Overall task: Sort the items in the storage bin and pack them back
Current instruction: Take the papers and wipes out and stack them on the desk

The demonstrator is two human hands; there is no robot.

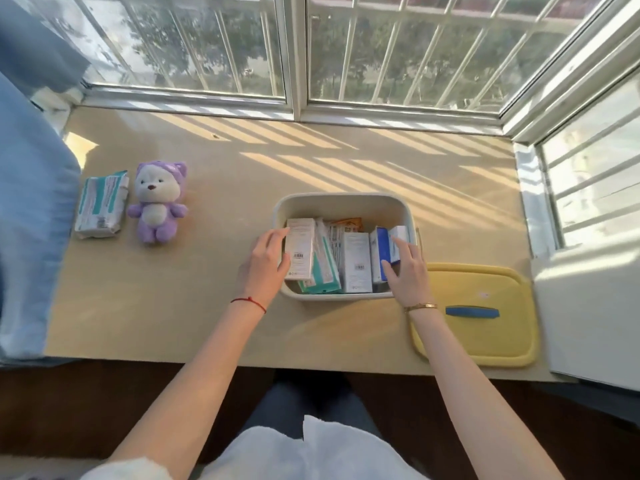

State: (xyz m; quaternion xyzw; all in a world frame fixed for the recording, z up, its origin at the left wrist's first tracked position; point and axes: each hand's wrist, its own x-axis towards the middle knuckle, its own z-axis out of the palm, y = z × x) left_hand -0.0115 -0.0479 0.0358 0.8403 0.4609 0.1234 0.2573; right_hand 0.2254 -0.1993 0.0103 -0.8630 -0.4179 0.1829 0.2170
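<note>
Inside the storage bin on the table, our left hand fingers clamp a white box; right hand fingers pinch a blue-white box (yellow lid just right of them)

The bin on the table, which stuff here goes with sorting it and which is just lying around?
Job: storage bin, boxes inside, left hand, right hand, yellow lid.
Lying about: purple plush toy, wrapped packet.

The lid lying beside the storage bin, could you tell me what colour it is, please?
The lid is yellow with a blue handle; the head view shows it.
</note>
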